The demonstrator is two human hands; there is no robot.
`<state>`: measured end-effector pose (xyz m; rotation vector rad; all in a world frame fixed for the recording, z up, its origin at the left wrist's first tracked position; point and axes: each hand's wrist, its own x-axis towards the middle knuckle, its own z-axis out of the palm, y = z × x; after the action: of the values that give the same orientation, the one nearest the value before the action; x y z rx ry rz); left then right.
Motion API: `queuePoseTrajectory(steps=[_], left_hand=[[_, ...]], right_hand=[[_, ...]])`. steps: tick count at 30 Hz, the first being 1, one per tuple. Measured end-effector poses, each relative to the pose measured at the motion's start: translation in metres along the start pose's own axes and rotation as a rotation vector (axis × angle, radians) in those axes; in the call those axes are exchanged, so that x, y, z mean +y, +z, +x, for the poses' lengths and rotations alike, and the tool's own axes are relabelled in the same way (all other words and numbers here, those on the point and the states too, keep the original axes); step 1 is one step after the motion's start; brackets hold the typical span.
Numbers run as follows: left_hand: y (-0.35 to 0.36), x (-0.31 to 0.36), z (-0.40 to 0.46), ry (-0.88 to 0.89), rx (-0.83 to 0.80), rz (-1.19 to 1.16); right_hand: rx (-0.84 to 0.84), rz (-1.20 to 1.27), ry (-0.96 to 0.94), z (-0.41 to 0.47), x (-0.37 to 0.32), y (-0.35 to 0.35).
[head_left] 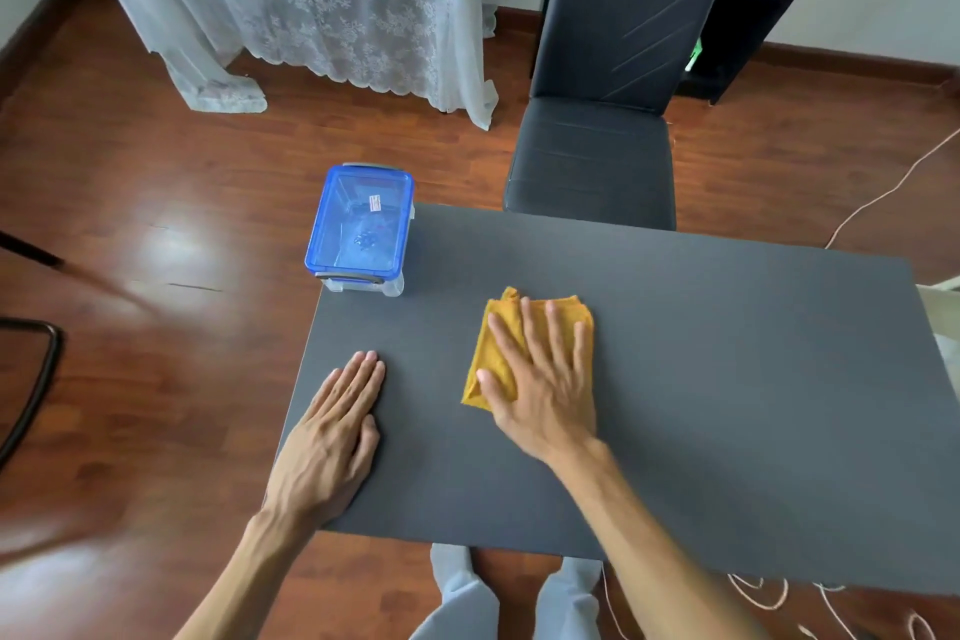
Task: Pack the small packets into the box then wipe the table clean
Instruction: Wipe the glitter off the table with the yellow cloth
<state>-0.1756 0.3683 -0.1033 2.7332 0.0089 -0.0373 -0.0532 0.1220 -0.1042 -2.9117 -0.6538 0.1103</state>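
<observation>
Nearest, the left hand lies flat and empty on the table by its left edge, fingers together — likely bracing the body and steadying the top while the other arm works. A little farther in, the right hand presses spread fingers onto a folded yellow cloth, the palm pinning it so it can rub the surface. No packets lie loose on the table. At the far left corner sits the box, blue lid on — parked clear of the wiping.
</observation>
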Motion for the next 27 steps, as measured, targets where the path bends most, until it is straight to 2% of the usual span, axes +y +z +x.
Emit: queuePoseTrajectory(steps=[3,5,7,9,12,14,16,18,20,22,24,26,27], left_hand=[[-0.002,0.001,-0.001,0.003,-0.001,0.016],[-0.004,0.0,-0.007,-0.012,0.011,0.022],[-0.006,-0.001,-0.015,-0.055,0.043,0.001],[-0.006,0.0,-0.021,-0.098,0.077,-0.017],[-0.006,0.002,-0.018,-0.184,0.126,-0.04],[-0.006,0.001,-0.018,-0.193,0.133,-0.041],[-0.005,-0.004,-0.02,-0.174,0.127,-0.045],[-0.005,-0.01,-0.024,-0.147,0.11,-0.055],[-0.004,-0.012,-0.025,-0.139,0.115,-0.044],[-0.001,-0.01,-0.023,-0.147,0.124,-0.017],[0.001,-0.007,-0.019,-0.139,0.13,0.015],[0.004,-0.005,-0.013,-0.1,0.111,0.037],[0.006,-0.003,-0.012,-0.088,0.098,0.044]], right_hand=[[-0.079,0.013,-0.398,-0.075,-0.048,0.022],[-0.109,-0.03,-0.541,-0.113,-0.022,0.022],[-0.133,-0.061,-0.467,-0.114,0.026,0.009],[-0.113,-0.056,-0.241,-0.084,0.055,-0.003],[-0.041,-0.032,0.033,-0.015,0.008,-0.006],[-0.043,0.006,-0.027,0.009,-0.048,0.005],[-0.038,0.033,-0.23,0.0,-0.089,0.02],[-0.085,0.035,-0.421,-0.038,-0.096,0.03],[-0.124,0.032,-0.507,-0.075,-0.061,0.027],[-0.128,0.005,-0.403,-0.08,0.001,0.013],[-0.104,-0.021,-0.119,-0.052,0.046,-0.006],[-0.06,-0.021,0.081,-0.01,0.045,-0.014],[-0.067,-0.008,0.095,0.003,0.029,-0.013]])
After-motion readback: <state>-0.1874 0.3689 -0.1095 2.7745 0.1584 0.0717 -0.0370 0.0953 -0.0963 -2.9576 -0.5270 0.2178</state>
